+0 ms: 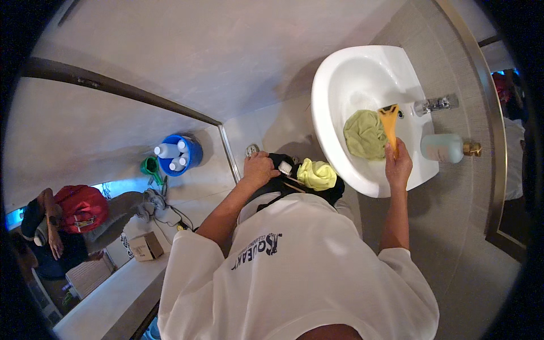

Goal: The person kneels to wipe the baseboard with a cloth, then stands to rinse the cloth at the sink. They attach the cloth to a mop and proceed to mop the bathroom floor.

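Observation:
In my right hand point(398, 165) is a yellow scraper point(389, 122), held by its handle with the black-edged head pointing up and away from me. It hangs over the white washbasin point(324, 93), in front of a crumpled green cloth point(362, 136) lying in the bowl. My left hand point(259, 170) is at my waist, its fingers curled over the left side of a black waist pouch point(276, 161). Out of the pouch stick a small white object point(285, 168), whose kind is unclear, and a bunched bright yellow cloth point(316, 174).
A chrome tap point(439, 104) and a pale soap bottle point(445, 148) stand at the basin's right edge, beside a framed mirror point(498, 141). Leftward are a blue bucket point(196, 154) of white bottles, a green container point(149, 166), a cardboard box point(145, 247) and another person point(79, 208).

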The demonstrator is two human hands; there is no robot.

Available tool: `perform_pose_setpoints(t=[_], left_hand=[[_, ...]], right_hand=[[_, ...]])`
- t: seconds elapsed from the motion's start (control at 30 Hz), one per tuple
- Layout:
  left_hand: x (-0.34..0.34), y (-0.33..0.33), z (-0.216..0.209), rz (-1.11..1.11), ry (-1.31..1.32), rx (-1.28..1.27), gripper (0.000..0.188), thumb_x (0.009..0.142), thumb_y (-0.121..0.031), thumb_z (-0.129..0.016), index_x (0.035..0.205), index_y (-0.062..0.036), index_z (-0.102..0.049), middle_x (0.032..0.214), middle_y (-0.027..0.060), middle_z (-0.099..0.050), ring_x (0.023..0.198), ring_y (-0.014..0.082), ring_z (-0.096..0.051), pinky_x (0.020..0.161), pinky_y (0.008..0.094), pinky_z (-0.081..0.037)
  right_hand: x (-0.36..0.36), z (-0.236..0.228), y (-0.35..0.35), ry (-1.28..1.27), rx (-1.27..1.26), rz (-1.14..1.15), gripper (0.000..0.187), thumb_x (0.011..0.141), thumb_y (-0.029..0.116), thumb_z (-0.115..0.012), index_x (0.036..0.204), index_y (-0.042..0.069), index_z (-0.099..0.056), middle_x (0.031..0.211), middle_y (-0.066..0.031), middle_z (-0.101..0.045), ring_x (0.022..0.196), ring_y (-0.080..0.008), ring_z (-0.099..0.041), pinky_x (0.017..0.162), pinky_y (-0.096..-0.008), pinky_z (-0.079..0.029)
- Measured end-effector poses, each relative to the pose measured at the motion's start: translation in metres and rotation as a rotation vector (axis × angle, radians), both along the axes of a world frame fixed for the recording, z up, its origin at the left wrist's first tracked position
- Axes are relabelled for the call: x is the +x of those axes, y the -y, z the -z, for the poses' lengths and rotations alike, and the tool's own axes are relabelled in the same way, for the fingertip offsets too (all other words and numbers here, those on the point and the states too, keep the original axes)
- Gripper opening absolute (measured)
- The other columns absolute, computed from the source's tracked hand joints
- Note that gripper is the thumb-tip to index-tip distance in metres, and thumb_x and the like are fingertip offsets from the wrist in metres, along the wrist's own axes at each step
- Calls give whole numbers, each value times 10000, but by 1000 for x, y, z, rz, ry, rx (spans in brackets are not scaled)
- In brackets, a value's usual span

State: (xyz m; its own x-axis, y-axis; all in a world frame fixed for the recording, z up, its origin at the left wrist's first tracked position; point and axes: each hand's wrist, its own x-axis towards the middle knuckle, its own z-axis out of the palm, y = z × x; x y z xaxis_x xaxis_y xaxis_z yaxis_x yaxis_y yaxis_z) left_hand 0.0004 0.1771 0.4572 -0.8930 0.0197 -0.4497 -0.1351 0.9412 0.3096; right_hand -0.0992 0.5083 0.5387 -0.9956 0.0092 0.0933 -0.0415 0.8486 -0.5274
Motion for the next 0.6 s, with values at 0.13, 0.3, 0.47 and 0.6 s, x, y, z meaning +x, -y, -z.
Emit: perform_pose_setpoints(t=[0.13,0.3,0.47,0.6], left_hand=[[-5,-10,8,3,-40,-57,247,600,-324,-676,736,-119,-653,988,46,-522,985,228,-467,803,389,-385],[-3,-3,20,-52,-5,24,190,609,-282,-672,719,-128,-652,1094,30,-495,1020,226,-448,831,405,-365],[9,19,26,-179,-97,239,141,630,-253,-661,688,-126,-650,1184,27,-456,1048,260,-424,852,432,-346],[16,21,9,-225,-145,257,123,636,-246,-656,677,-130,-651,1192,41,-448,1056,274,-415,871,429,-337]], right_hand=[[10,-15,22,190,-471,-277,291,774,164,-559,1039,49,-527,904,-132,-590,769,-263,-584,687,-298,-457],[27,-33,66,321,-192,-850,271,738,210,-582,971,76,-551,875,-119,-591,773,-263,-580,678,-338,-456],[40,-19,99,333,222,-1085,144,732,222,-529,792,107,-591,728,-87,-591,695,-269,-582,605,-384,-456],[48,9,112,286,332,-1152,144,728,199,-498,755,108,-605,692,-81,-595,653,-258,-599,530,-381,-464]])
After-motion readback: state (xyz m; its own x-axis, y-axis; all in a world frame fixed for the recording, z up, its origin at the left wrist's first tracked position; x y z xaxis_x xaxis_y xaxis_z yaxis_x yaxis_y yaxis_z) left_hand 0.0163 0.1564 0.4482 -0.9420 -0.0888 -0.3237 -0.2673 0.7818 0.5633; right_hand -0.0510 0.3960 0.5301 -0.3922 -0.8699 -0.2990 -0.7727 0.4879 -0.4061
